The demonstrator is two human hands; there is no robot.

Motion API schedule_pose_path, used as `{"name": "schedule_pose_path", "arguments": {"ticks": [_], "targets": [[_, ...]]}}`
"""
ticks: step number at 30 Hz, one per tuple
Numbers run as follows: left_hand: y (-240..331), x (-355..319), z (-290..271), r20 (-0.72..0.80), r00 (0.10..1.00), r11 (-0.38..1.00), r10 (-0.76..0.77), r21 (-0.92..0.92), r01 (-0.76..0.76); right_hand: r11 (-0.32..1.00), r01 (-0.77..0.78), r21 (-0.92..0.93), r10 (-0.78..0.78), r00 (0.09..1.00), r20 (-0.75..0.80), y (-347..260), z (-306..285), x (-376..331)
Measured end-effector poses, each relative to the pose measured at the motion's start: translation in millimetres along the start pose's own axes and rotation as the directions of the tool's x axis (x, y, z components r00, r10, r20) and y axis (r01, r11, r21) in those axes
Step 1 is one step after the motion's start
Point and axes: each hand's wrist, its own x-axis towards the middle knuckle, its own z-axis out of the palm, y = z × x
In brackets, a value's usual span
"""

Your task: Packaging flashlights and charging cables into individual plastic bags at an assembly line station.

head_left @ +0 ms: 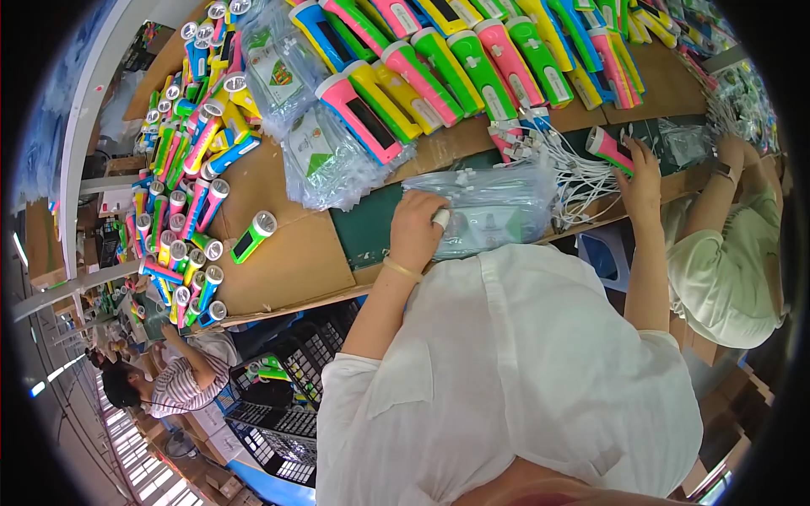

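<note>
My left hand (417,226) rests at the left end of a stack of clear plastic bags (498,221) with green-and-white print, its fingers curled on the plastic. Something white wraps one of its fingers. To the right, my right hand (643,179) grips the tail end of a pink and green flashlight (606,148), whose pale lens end points up and to the left. Just left of this hand, a bundle of white cables (582,181) spreads over the table edge. Fingertips of both hands are partly hidden.
Rows of colourful flashlights (485,72) line the far side of the cardboard-covered table (295,266). More bagged prints (314,156) and a heap of flashlights (173,228) lie left. One flashlight (254,237) lies alone. Black crates (274,422) stand below. A co-worker (726,253) works close at right.
</note>
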Motion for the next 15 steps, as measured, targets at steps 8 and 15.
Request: {"name": "schedule_pose_path", "arguments": {"ticks": [8, 15], "targets": [[2.7, 2.6, 8.8, 0.001, 0.999, 0.991, 0.038, 0.130, -0.037, 0.775, 0.225, 0.591, -0.339, 0.937, 0.088, -126.0, -14.1, 5.9], [11.0, 10.1, 8.3, 0.008, 1.000, 0.985, 0.005, 0.172, -0.006, 0.613, 0.575, 0.543, -0.701, 0.712, 0.037, -189.1, 21.4, -2.0]]}}
